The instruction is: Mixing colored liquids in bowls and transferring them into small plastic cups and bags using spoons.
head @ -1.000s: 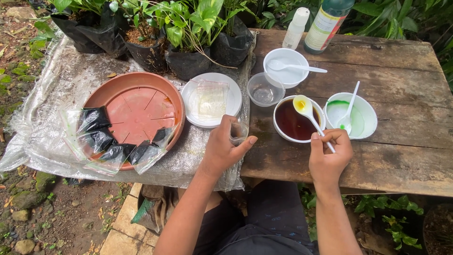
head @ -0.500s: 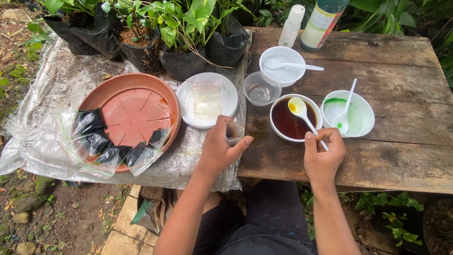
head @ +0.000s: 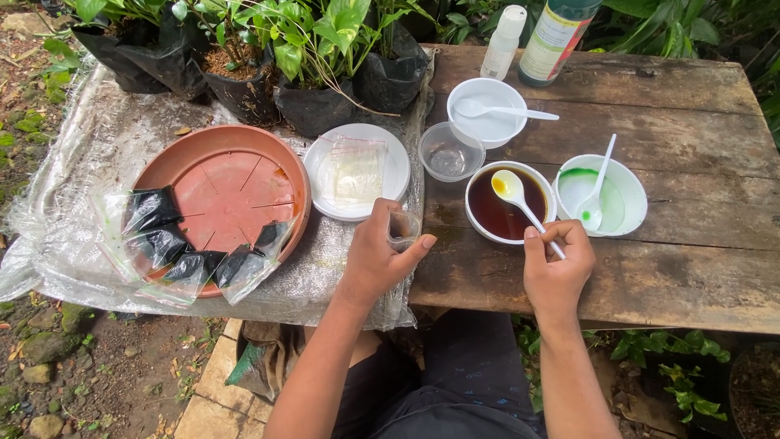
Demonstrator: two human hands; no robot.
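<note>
My left hand [head: 380, 254] pinches a small clear plastic bag [head: 404, 228] at the table's front edge, just left of a white bowl of dark brown liquid [head: 505, 213]. My right hand [head: 556, 262] grips the handle of a white plastic spoon [head: 520, 197], whose bowl, with a little yellow liquid in it, hovers over the brown liquid. To the right sits a white bowl with green residue [head: 617, 195] and a second spoon [head: 597, 191] resting in it.
A terracotta saucer [head: 219, 195] holds several small soil-filled bags [head: 154, 236] on a plastic sheet [head: 73, 211]. A white plate [head: 390, 175] carries clear bags. Behind stand a clear cup [head: 449, 153], a white bowl with spoon [head: 487, 110], two bottles [head: 556, 36] and potted plants [head: 317, 73].
My right hand has drawn slightly back toward me, and the spoon sits lower over the brown bowl. The left hand keeps its hold on the small bag.
</note>
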